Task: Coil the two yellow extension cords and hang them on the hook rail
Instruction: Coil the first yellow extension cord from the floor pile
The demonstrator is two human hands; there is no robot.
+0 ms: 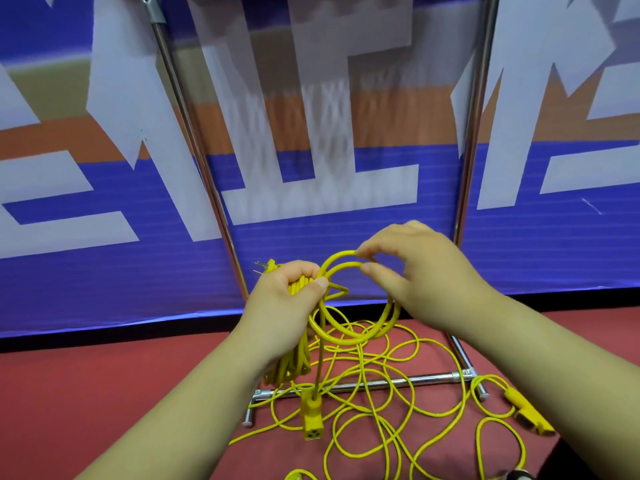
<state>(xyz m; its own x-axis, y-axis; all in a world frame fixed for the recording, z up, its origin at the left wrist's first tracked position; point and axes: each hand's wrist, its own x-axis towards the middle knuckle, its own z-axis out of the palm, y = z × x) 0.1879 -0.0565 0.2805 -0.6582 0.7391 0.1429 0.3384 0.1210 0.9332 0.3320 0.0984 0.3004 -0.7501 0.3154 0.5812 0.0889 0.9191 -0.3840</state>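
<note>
My left hand point(289, 299) grips a bundle of yellow cord coils point(294, 362) that hangs below my fist; the plug prongs point(263, 266) stick out at its top left. My right hand point(419, 268) pinches a fresh loop of the same cord point(349, 336) between thumb and fingers, just right of the left hand. That cord's socket end point(312, 419) dangles straight down. A second yellow cord point(398, 431) lies loose and tangled on the red floor, its socket block point(526, 412) at the right.
A chrome tube rack stands in front of a blue, white and orange banner; its two uprights point(194, 140) point(472, 140) rise either side of my hands and its base bar point(377, 384) lies on the floor among the loose cord. No hooks show.
</note>
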